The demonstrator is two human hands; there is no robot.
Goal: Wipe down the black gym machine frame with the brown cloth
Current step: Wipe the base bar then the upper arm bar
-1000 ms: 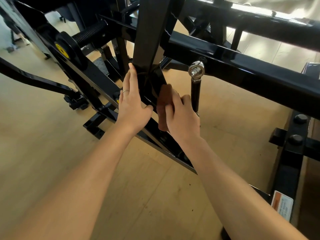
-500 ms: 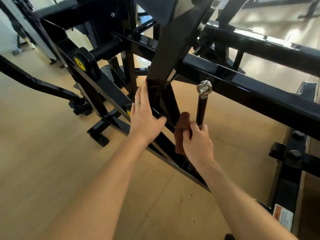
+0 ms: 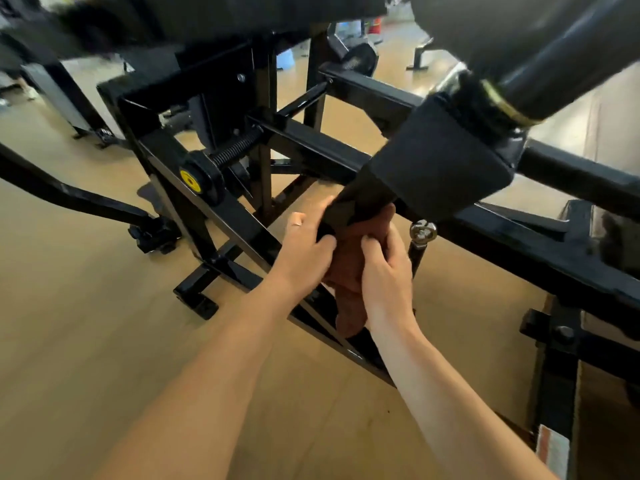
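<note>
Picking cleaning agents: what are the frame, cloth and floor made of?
Frame: looks like steel tube, glossy black paint with sharp highlights. Brown cloth: soft, matte woven fabric, bunched in folds, possibly terry or microfibre. Floor: light wood-look boards, satin; wood or laminate unclear.

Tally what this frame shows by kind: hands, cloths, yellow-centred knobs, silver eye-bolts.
Hands: 2, left hand gripping the black frame post, right hand holding the cloth
Brown cloth: 1
Yellow-centred knob: 1
Silver eye-bolt: 1
Total: 5
</note>
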